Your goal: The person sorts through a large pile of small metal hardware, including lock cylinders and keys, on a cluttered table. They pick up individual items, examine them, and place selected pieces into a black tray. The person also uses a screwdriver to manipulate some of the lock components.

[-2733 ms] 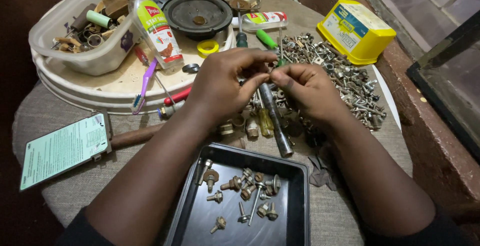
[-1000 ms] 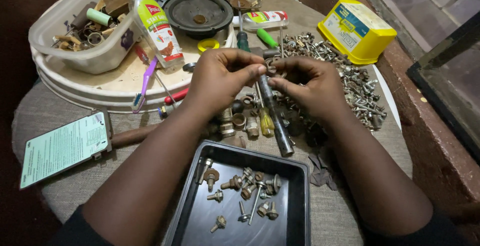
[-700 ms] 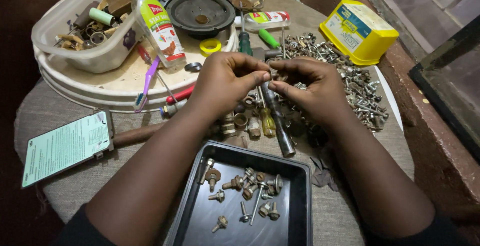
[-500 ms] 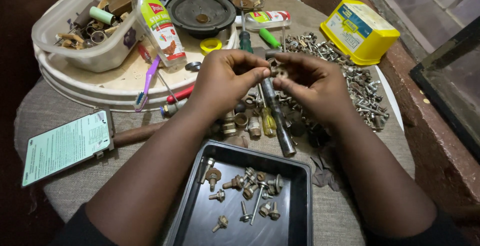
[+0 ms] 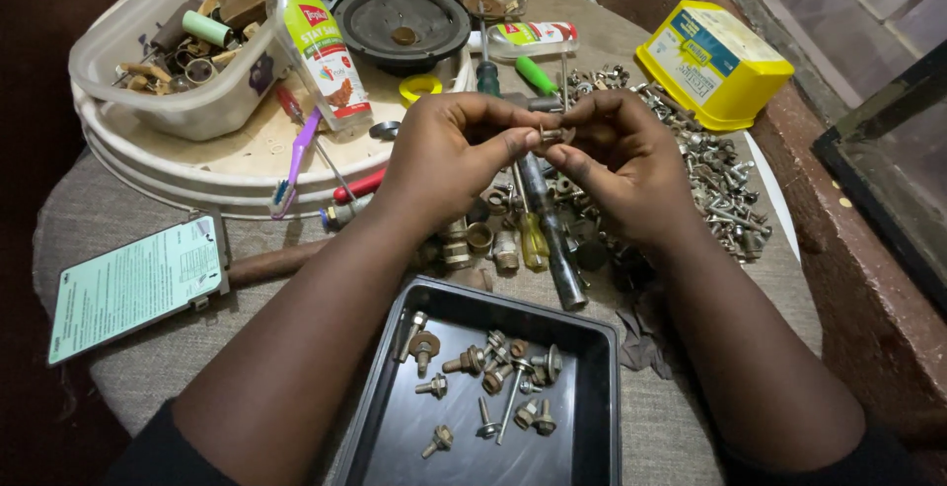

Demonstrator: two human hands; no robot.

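My left hand (image 5: pixel 449 155) and my right hand (image 5: pixel 621 155) meet above the table's middle. Together their fingertips pinch a small bolt (image 5: pixel 548 135) with a nut on it. Below them lies a long metal rod (image 5: pixel 548 232) and a yellow-handled screwdriver (image 5: pixel 531 237). A pile of loose nuts and bolts (image 5: pixel 720 185) spreads under and to the right of my right hand. A black tray (image 5: pixel 594 397) near me holds several rusty bolts and washers.
A round white tray (image 5: pixel 178 175) at the back left carries a clear tub of odds and ends (image 5: pixel 168 57), a plastic bottle (image 5: pixel 316 47), a speaker cone (image 5: pixel 400 22) and a toothbrush (image 5: pixel 296 160). A yellow box (image 5: pixel 712 62) sits back right. A green-labelled flat device (image 5: pixel 133 284) lies left.
Both hands have lifted slightly toward the back of the table and stay joined on the small bolt, fingers shifting around it. Nothing else on the table has moved.
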